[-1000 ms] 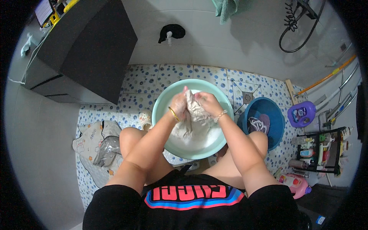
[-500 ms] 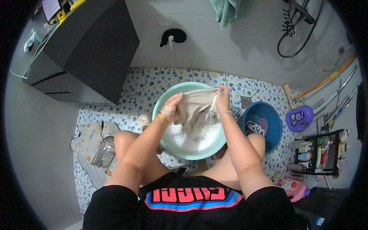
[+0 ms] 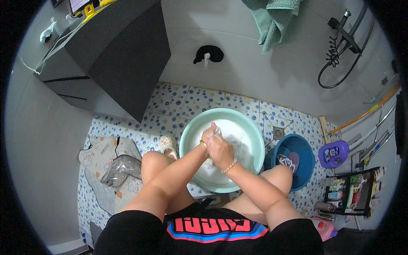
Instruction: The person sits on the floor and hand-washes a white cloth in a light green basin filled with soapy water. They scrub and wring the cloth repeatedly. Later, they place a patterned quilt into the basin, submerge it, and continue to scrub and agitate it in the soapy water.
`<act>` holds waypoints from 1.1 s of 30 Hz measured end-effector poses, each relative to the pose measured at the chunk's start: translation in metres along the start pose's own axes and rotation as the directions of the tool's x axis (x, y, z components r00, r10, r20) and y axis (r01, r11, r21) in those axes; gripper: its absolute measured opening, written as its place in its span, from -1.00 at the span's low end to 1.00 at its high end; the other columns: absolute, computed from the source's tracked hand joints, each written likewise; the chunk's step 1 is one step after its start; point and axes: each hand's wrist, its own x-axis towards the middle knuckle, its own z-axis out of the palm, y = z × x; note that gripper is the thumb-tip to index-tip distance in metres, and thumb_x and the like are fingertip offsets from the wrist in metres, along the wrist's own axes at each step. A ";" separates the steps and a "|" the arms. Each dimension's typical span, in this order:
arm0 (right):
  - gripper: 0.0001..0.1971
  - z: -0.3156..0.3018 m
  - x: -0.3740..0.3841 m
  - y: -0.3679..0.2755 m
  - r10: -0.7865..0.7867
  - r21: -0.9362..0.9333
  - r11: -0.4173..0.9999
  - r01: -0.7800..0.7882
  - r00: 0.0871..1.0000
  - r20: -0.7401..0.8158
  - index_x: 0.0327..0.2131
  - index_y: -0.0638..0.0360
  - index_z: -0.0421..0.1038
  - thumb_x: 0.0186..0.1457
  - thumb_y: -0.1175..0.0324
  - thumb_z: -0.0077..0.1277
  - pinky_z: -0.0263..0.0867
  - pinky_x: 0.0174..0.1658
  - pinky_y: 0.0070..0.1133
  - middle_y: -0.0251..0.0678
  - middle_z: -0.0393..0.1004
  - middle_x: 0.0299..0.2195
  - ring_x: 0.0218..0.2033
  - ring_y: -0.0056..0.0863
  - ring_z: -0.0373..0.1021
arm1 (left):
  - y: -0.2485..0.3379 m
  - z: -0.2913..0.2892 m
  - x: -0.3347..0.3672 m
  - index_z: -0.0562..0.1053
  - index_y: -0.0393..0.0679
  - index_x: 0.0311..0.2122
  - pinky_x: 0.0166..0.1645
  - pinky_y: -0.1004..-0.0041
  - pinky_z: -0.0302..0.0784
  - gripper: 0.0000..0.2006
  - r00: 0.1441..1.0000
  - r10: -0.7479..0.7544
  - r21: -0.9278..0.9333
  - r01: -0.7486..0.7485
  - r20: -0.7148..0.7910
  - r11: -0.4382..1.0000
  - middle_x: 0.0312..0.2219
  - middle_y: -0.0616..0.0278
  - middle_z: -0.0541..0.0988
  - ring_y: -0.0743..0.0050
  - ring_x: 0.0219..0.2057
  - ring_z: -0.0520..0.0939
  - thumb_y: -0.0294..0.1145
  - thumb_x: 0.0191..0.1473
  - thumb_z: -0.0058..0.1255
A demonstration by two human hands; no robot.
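A pale green basin (image 3: pixel 185 170) with white, sudsy water stands on the floor between my knees. Over it my left hand (image 3: pixel 208 135) and my right hand (image 3: pixel 220 153) are closed tightly together, one against the other. They grip a light grey-beige cloth (image 3: pixel 218 130); only a small bit shows at the fingers, and the rest is hidden by the hands. A pale, blurred greyish patch (image 3: pixel 240 148) lies to the right of my right hand; whether it is cloth or suds I cannot make out.
A blue bucket (image 3: pixel 309 170) holding a shoe (image 3: pixel 287 162) stands right of the basin. Beyond it are a purple bottle (image 3: pixel 334 154) and a black rack (image 3: pixel 368 193) of bottles. A cream clog (image 3: pixel 168 144) sits left; further left, a patterned cloth (image 3: pixel 106 157) lies under a clear plastic bag (image 3: pixel 121 171).
The cloth was stretched between my spread hands above the basin; now both hands have come together and bunch it. The whole view has shifted, with the basin lower in it.
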 end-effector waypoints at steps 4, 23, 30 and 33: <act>-0.70 -0.012 0.015 0.050 0.264 -0.225 0.940 -0.255 0.964 0.008 -0.58 0.18 0.31 0.07 0.23 -0.30 0.24 -0.52 -0.35 -0.14 0.33 -0.65 -0.61 -0.16 0.30 | -0.010 0.062 -0.003 0.34 -0.21 -0.33 -0.37 0.45 0.32 -0.59 0.852 0.063 0.348 0.144 -0.520 0.927 -0.49 0.24 0.42 0.43 -0.47 0.41 0.00 0.03 -0.24; -0.87 -0.048 0.018 0.096 0.719 0.887 0.310 -0.344 0.695 0.019 -0.41 0.26 0.24 0.02 0.39 -0.16 0.12 -0.39 -0.72 -0.43 0.27 -0.52 -0.51 -0.71 0.15 | 0.043 0.094 -0.036 0.44 -0.29 -0.38 -0.35 0.46 0.36 -0.64 0.911 0.283 0.869 0.382 -0.299 -0.314 -0.52 0.08 0.51 0.30 -0.52 0.47 -0.25 -0.29 0.18; -0.82 -0.053 0.009 0.115 0.757 0.670 0.455 -0.587 0.651 0.056 -0.45 0.21 0.27 -0.07 0.32 -0.01 0.14 -0.39 -0.69 -0.46 0.26 -0.54 -0.51 -0.68 0.17 | 0.058 0.110 -0.032 0.46 -0.30 -0.38 -0.40 0.50 0.33 -0.79 0.888 0.435 0.943 0.258 -0.147 -0.208 -0.62 0.18 0.47 0.53 -0.57 0.40 -0.35 -0.07 -0.03; -0.75 -0.065 0.017 0.099 0.559 0.520 0.644 -0.561 0.809 0.180 -0.46 0.20 0.31 -0.17 0.28 0.10 0.18 -0.33 -0.66 -0.43 0.28 -0.53 -0.43 -0.62 0.24 | 0.064 0.108 -0.032 0.45 -0.26 -0.38 -0.39 0.53 0.35 -0.82 0.839 0.545 0.975 0.108 0.014 -0.192 -0.62 0.14 0.46 0.50 -0.58 0.42 -0.37 -0.05 -0.06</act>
